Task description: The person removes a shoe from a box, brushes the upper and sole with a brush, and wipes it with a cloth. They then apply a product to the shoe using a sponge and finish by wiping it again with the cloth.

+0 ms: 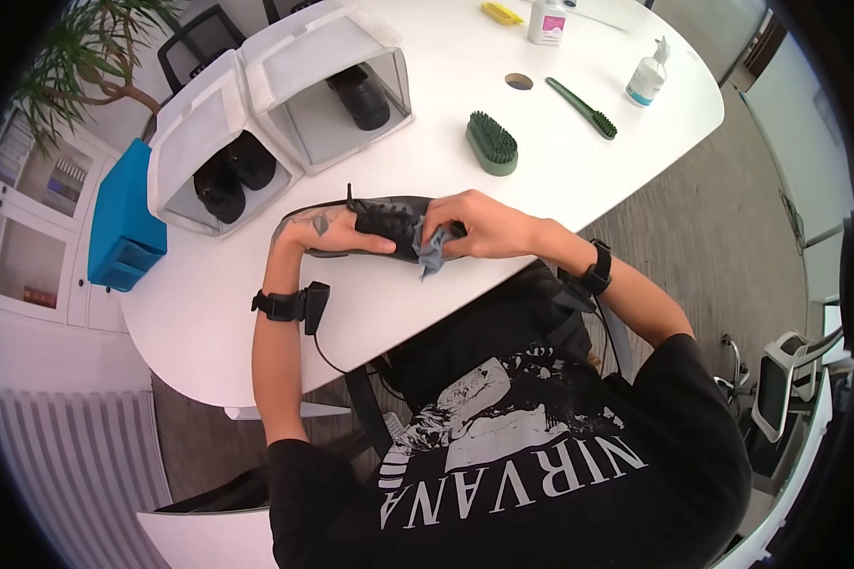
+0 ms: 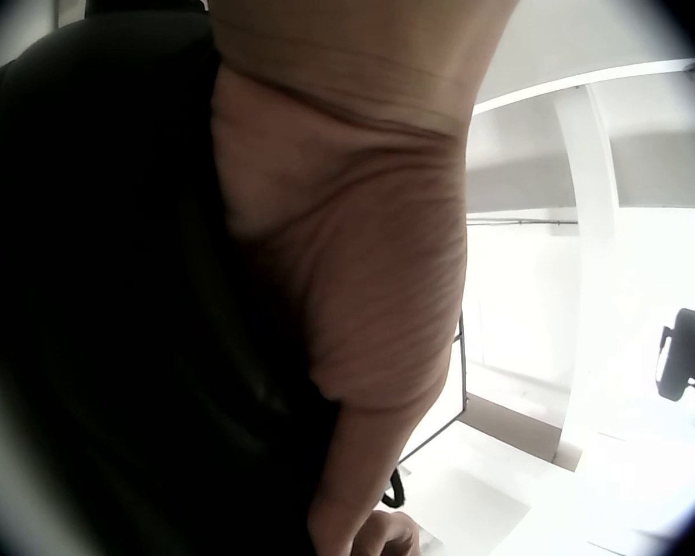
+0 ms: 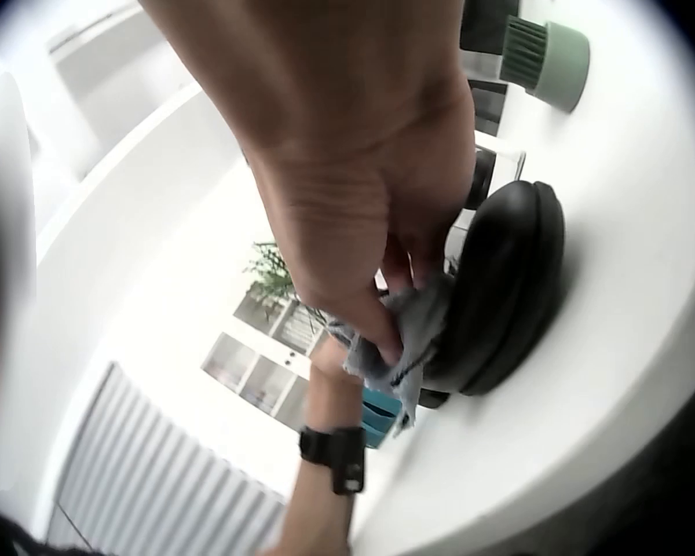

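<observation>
A black lace-up shoe (image 1: 387,222) lies on the white table, its toe toward the right in the head view. My left hand (image 1: 330,230) holds it at the heel end, thumb along the near side; its other fingers are hidden. A crumpled grey-blue cloth (image 1: 431,250) is pinched in my right hand (image 1: 489,226) at the front of the shoe, below the laces. In the right wrist view the cloth (image 3: 408,336) lies against the upper beside the rounded toe (image 3: 504,284). Dark leather (image 2: 104,232) fills the left side of the left wrist view.
Beyond the shoe stand a green brush (image 1: 492,144), a long-handled green brush (image 1: 584,109), a spray bottle (image 1: 647,76), a white bottle (image 1: 547,23) and a yellow item (image 1: 502,12). Two boxes (image 1: 199,142) with black shoes and a blue container (image 1: 128,223) stand left.
</observation>
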`<state>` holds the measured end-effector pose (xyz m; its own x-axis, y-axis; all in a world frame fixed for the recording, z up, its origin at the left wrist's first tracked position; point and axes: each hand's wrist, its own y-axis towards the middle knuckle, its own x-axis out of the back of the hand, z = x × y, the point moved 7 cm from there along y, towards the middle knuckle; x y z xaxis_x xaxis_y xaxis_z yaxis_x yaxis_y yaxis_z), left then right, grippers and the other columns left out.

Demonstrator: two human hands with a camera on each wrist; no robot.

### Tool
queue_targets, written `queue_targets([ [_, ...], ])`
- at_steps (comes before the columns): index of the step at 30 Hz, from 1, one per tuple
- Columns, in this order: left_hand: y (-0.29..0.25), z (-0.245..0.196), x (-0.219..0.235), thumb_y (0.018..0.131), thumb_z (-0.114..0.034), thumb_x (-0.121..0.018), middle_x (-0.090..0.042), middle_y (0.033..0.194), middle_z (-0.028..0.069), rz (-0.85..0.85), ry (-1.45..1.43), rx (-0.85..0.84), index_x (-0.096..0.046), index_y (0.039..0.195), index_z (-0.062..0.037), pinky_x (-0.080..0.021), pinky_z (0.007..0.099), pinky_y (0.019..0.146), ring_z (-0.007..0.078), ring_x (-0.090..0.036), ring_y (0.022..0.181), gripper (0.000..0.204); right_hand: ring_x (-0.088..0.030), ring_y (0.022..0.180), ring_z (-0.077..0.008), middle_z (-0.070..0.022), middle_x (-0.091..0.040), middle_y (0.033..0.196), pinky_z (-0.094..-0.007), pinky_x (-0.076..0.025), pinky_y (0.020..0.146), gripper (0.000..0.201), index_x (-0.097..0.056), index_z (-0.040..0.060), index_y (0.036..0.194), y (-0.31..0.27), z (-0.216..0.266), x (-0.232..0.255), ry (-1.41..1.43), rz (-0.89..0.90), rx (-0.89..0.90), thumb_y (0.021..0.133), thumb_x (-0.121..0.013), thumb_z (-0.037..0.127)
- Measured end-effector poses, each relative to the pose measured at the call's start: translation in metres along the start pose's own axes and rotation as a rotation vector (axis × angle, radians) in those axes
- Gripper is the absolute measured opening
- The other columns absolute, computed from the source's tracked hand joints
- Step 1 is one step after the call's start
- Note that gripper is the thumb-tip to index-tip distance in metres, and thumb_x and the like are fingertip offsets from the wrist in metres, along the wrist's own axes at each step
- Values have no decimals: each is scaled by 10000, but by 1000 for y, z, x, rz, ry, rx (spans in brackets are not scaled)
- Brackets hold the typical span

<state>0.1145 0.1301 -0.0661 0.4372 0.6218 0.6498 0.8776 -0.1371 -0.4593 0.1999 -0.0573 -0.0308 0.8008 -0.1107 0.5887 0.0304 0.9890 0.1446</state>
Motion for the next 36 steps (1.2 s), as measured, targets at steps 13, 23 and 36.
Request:
queue_targets([
  [13,-3,-8,-1,973,-441,-814,-790,1151,44,27,-62,10,-744,1299,-37,-536,313,971,138,-660,1037,523,-671,934,-409,-185,-673,1005,-470,-555,840,244,-738,22,1043,-1,-9,32,-312,-356,48,823,-653,-36],
  [23,1,-2,0,953,-433,-835,-796,1165,61,-30,-50,-86,-741,1314,-31,-536,320,995,150,-672,1052,549,-690,1012,-369,-157,-701,1058,-439,-577,892,253,-737,-3,1090,-17,-13,31,-179,-191,-48,849,-672,-39],
  [36,-3,-4,5,940,-450,-840,-795,1158,50,-10,-17,52,-739,1315,-34,-532,302,980,156,-676,1034,569,-687,1006,-354,-154,-685,1063,-451,-572,923,285,-747,27,1080,-47,21,16,-256,-168,94,819,-677,-64],
])
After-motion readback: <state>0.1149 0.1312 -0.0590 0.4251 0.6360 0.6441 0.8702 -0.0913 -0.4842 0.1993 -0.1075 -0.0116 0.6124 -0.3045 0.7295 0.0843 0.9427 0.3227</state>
